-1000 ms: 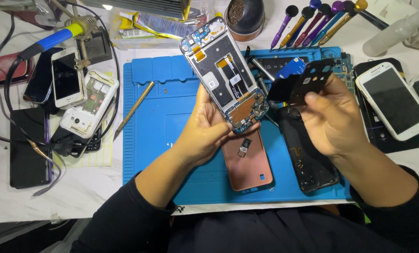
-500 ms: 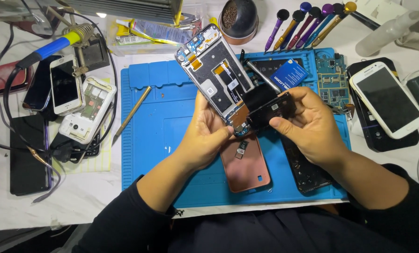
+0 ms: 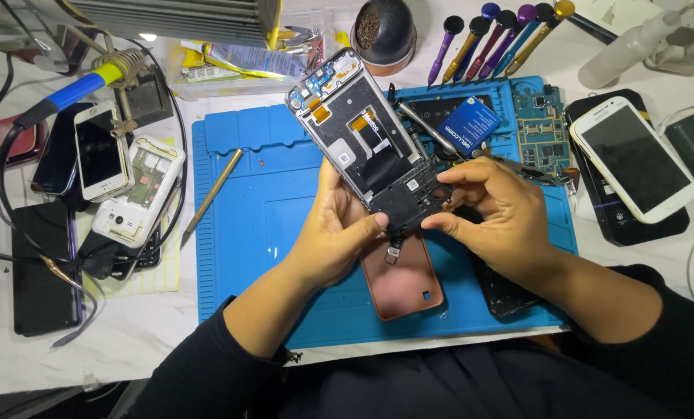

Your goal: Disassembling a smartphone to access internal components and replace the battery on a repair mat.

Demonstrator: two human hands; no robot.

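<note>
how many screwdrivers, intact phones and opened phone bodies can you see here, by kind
Precision screwdrivers in the row at the top: 6
Closed phones, like the white one at right: 5
Opened phone bodies, the frame held by the left hand and right hand, and the white one: 2
Total: 13

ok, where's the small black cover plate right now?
Head view, centre: the black cover plate sits on the lower end of the opened phone frame, pinched between the left hand and right hand, above the blue mat.
</note>
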